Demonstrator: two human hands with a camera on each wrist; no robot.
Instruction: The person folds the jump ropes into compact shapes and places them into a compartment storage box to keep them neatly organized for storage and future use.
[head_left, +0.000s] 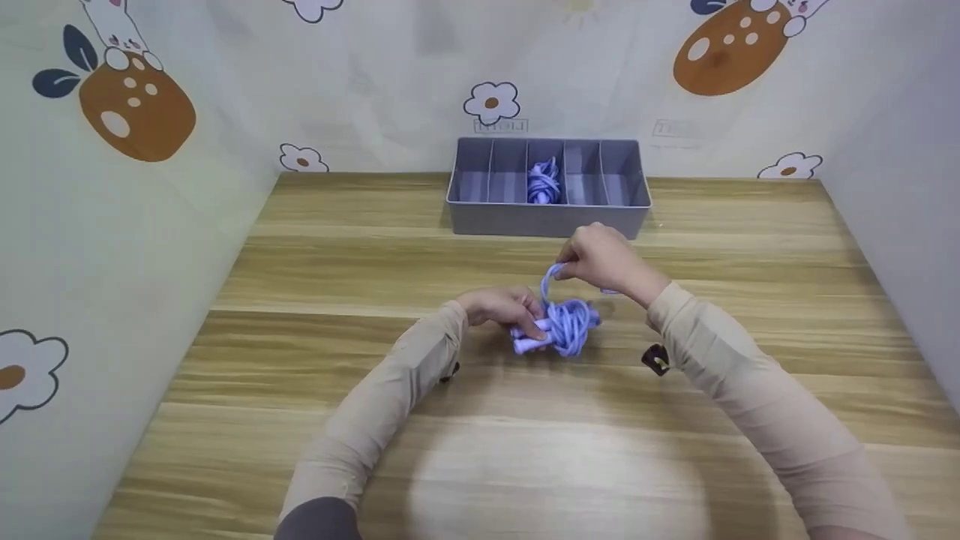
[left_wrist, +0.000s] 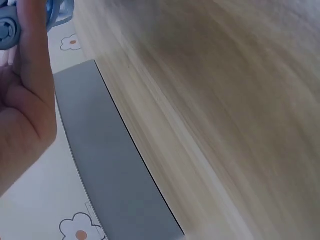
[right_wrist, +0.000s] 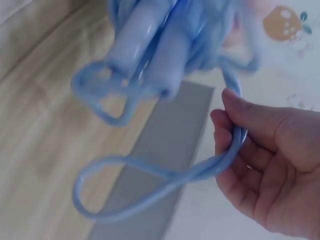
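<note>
A light blue-purple jump rope (head_left: 571, 326), its cord wound in a bundle around two handles, is above the table. My left hand (head_left: 506, 306) grips the bundle by its handles; the left wrist view shows that hand's edge and a round handle end (left_wrist: 7, 32). To the upper right, my right hand (head_left: 604, 255) pinches a doubled length of cord pulled out from the bundle. In the right wrist view a loose loop of cord (right_wrist: 125, 215) hangs from those fingers, and both handles (right_wrist: 135, 42) poke out of the coils, somewhat blurred.
A grey box (head_left: 547, 220) with several compartments stands against the back wall. Its middle compartment holds another wound jump rope (head_left: 544, 182). Wood-grain table (head_left: 337, 262) lies beneath the hands, with patterned walls around it. A small black object (head_left: 655, 360) is by the right sleeve.
</note>
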